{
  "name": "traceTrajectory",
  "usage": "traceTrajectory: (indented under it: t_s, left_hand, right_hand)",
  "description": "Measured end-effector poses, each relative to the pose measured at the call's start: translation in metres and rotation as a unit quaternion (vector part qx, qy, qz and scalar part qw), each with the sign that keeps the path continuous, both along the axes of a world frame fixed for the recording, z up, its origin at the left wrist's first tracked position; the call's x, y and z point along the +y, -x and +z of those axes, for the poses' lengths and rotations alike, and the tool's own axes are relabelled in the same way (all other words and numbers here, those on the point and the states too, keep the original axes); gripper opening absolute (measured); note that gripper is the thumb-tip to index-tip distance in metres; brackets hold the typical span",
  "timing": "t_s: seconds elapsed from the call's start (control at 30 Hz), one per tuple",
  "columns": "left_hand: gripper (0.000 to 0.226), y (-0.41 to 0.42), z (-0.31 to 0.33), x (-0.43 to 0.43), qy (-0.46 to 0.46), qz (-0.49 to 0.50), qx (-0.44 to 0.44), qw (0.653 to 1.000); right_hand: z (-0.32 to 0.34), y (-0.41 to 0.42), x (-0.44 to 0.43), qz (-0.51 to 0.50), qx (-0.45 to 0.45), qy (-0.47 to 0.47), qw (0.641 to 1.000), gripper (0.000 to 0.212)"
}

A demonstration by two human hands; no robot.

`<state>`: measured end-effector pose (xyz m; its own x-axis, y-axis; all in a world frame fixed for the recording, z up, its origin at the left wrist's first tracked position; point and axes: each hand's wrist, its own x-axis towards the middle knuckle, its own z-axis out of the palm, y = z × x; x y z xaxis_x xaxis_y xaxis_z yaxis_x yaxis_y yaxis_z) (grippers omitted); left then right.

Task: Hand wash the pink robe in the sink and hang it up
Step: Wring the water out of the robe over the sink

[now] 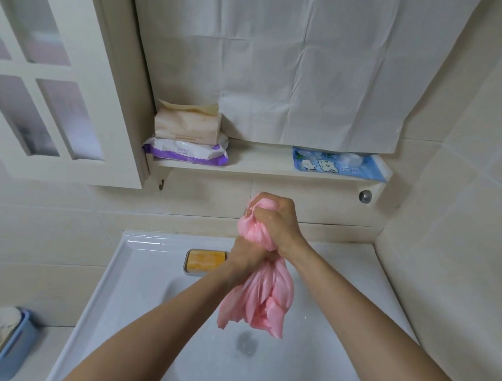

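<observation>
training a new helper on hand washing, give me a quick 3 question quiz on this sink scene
1. True or false: the robe lies flat on the bottom of the sink.
2. What sits at the back of the sink? A) a cup B) a bar of soap C) a toothbrush
3. Fill in: the right hand grips the robe above the ____ hand.

Key
1. False: both hands hold it bunched up above the basin.
2. B
3. left: the left hand grips lower down.
</observation>
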<state>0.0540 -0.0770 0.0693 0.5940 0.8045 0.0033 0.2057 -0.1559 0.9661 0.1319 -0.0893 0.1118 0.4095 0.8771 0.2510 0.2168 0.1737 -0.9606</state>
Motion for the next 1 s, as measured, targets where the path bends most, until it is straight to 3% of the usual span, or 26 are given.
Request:
traceTrajectory:
  t_s: [0.23, 0.33, 0.47, 0.57, 0.7, 0.8, 0.9, 1.0]
  left_hand:
    - [0.014, 0.001, -0.011, 0.007, 0.032, 0.0, 0.066, 0.997]
    - [0.029, 0.001, -0.009, 0.01, -0.024, -0.036, 0.117, 0.992]
    - [0.013, 0.0, -0.014, 0.014, -0.07, -0.073, 0.128, 0.987]
    - [0.018, 0.0, -0.022, 0.017, -0.074, -0.063, 0.137, 0.986]
    - [0.018, 0.0, -0.029, 0.02, -0.072, -0.082, 0.163, 0.981]
    - [0.034, -0.003, -0.025, 0.02, -0.073, -0.074, 0.089, 0.991]
    - [0.019, 0.0, -0.018, 0.022, -0.078, -0.058, 0.037, 0.995]
    - [0.116, 0.01, -0.027, 0.028, -0.102, -0.007, 0.016, 0.995]
  right_hand:
    - [-0.006, 0.003, 0.007, -0.005, -0.17, 0.052, 0.984, 0.019]
    - [-0.012, 0.002, 0.008, 0.006, -0.249, 0.071, 0.966, 0.027]
    - [-0.018, 0.002, 0.01, -0.007, -0.298, 0.082, 0.951, 0.014]
    - [-0.025, 0.003, 0.01, -0.014, -0.332, 0.079, 0.94, 0.015]
    - [-0.029, 0.002, 0.009, -0.015, -0.364, 0.082, 0.927, 0.018]
    - [-0.024, 0.004, 0.011, -0.018, -0.356, 0.053, 0.933, 0.017]
    - [-0.016, -0.002, 0.019, -0.061, -0.276, 0.026, 0.959, 0.016]
    - [-0.013, -0.011, 0.022, -0.101, -0.22, 0.034, 0.97, 0.014]
